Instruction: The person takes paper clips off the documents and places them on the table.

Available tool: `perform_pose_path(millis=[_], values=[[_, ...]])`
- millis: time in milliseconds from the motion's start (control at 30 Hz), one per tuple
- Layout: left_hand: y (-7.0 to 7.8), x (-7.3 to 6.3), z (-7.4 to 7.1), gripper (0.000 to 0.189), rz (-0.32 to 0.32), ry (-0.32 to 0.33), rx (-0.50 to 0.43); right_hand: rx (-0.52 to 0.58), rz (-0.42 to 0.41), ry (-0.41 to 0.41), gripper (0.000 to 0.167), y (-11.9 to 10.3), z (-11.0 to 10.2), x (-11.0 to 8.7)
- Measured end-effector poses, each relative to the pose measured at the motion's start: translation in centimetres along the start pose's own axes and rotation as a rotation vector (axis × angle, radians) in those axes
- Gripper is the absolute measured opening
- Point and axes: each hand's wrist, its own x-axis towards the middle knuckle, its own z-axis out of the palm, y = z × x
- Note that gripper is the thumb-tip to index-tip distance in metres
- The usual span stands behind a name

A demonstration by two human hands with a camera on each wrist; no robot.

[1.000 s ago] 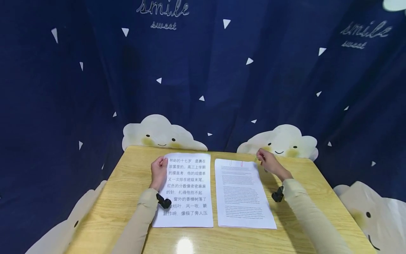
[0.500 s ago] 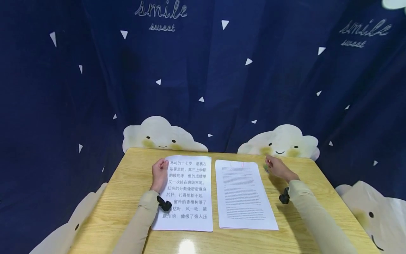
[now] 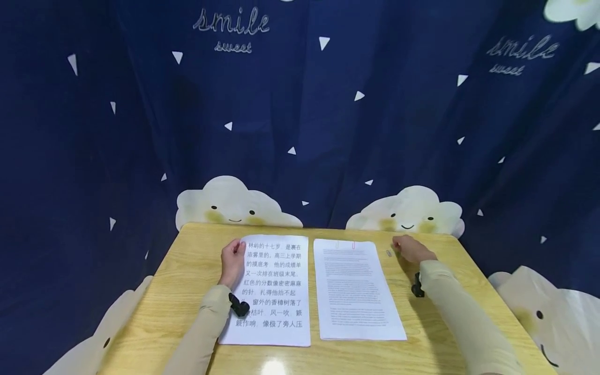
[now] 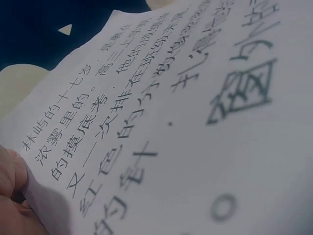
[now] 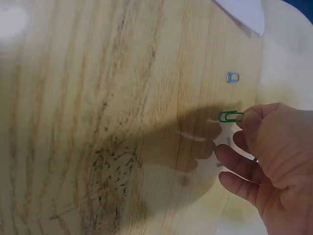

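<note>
My left hand (image 3: 232, 263) pinches the upper left edge of a stack of white sheets (image 3: 276, 291) printed with large Chinese characters. In the left wrist view, the fingers (image 4: 11, 178) hold that paper edge, which is raised there. My right hand (image 3: 414, 250) is past the top right corner of a second stack of sheets (image 3: 353, 297) with small print. Between thumb and forefinger it pinches a green paper clip (image 5: 229, 116) by one end. On the wood close by lies a blue paper clip (image 5: 233, 77), small and greyish in the head view.
The second stack carries a pink paper clip (image 3: 353, 245) and a pale paper clip (image 3: 337, 244) on its top edge. Both stacks lie side by side on the wooden table (image 3: 164, 291). A dark blue curtain (image 3: 262, 114) with white clouds hangs behind it.
My right hand has moved right, from the top right corner of the second stack to the table beside it. The left hand keeps its hold on the paper edge. The head view has shifted slightly.
</note>
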Motion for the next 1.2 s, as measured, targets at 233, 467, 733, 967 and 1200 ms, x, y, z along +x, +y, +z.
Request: perform_pose_path(millis=[233, 467, 733, 967, 1200], values=[[-0.4, -1.5, 0.6, 0.025, 0.014, -0.017, 0.063, -0.133, 0.042, 0.044, 0.024, 1.2, 1.2, -1.3], [-1.0, -2.5, 0.1, 0.038, 0.035, -0.032, 0.123, -0.105, 0.073, 0.288, 0.015, 0.5, 1.5, -3.8], [3.0, -2.5, 1.0, 0.048, 0.097, 0.007, 0.247, -0.042, 0.030, 0.469, 0.017, -2.8, 1.2, -4.9], [6.4, -3.8, 6.4, 0.034, 0.308, -0.064, 0.134, 0.093, -0.053, 0.482, 0.019, -5.5, 3.4, -4.3], [7.9, -4.0, 12.9, 0.049, 0.326, -0.318, 0.241, 0.141, -0.054, 0.434, 0.021, -7.4, 4.6, -3.4]])
